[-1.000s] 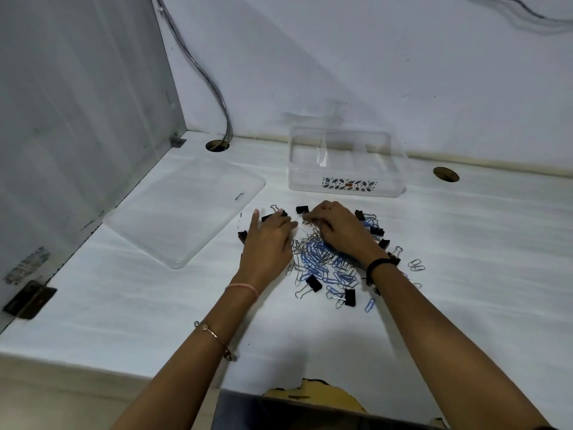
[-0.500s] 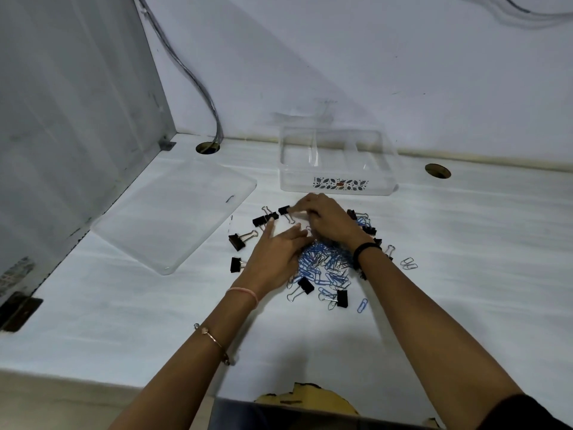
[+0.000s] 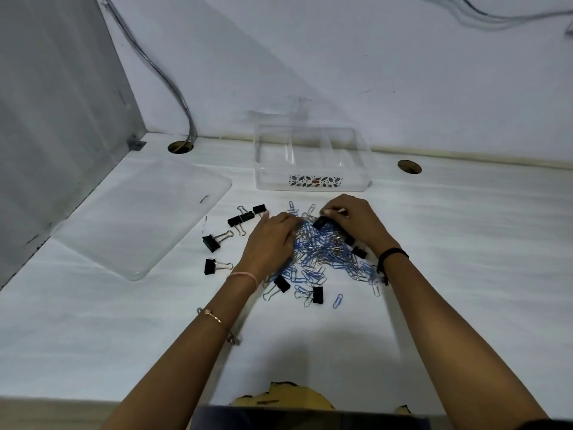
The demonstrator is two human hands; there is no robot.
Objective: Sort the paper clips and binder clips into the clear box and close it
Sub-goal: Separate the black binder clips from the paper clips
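Observation:
A heap of blue and silver paper clips lies mid-table with black binder clips mixed in. Several separated binder clips sit in a loose row to its left. My left hand rests flat on the heap's left side, fingers spread, holding nothing. My right hand is at the heap's far edge, fingers pinched on a black binder clip. The clear box, empty with dividers, stands just behind the heap. Its clear lid lies flat to the left.
A grey partition walls the left side, and the white wall runs behind the box. Two cable holes are in the table's back, the left one with a cable. A brown-edged object pokes over the near edge.
My right hand has pulled back from the far edge of the heap and now pinches a black binder clip. My left hand has slid right onto the paper clips.

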